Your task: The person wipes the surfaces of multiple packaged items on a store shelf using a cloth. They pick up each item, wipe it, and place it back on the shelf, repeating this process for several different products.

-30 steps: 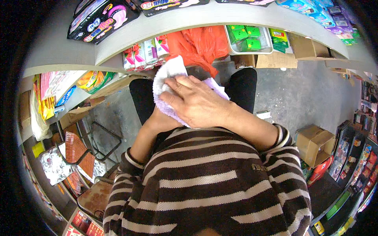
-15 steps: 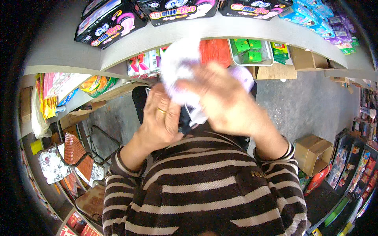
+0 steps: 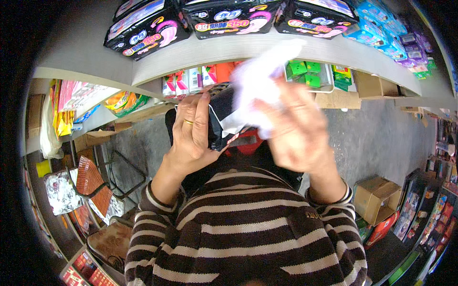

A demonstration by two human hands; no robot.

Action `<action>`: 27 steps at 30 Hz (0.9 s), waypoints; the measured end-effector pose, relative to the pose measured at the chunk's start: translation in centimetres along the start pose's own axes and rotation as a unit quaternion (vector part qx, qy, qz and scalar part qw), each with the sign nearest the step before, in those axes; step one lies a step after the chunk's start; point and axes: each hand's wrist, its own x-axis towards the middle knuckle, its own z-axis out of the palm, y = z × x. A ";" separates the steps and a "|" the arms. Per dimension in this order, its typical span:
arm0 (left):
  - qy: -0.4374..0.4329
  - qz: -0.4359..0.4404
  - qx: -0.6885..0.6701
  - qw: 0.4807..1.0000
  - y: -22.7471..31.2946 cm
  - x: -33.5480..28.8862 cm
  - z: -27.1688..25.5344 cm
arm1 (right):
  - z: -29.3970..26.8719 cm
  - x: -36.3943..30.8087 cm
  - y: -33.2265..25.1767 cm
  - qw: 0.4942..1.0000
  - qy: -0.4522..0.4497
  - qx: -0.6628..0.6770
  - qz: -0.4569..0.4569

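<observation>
My left hand (image 3: 192,131), with a ring on one finger, is closed around the side of a black package (image 3: 220,106) in front of my chest. Part of that package is hidden behind the cloth and my fingers. A white cloth (image 3: 260,78), smeared by motion, is bunched in my right hand (image 3: 299,131) and lies over the package's right part. My right fingers are blurred but wrapped around the cloth.
Black sanitary pad packs (image 3: 231,21) and blue packs (image 3: 374,24) line the upper shelf (image 3: 210,47). Below it sits a white tray (image 3: 329,88) with green boxes. An open cardboard box (image 3: 377,200) stands at the right, and a metal-framed chair (image 3: 121,178) at the left.
My right hand has swung to the right with the cloth, uncovering more of the black package. My left hand keeps its hold.
</observation>
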 end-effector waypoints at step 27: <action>0.087 -0.439 -0.658 0.605 -3.2 -3.3 1.4 | 1.6 -0.3 -0.8 0.972 -0.005 0.226 0.063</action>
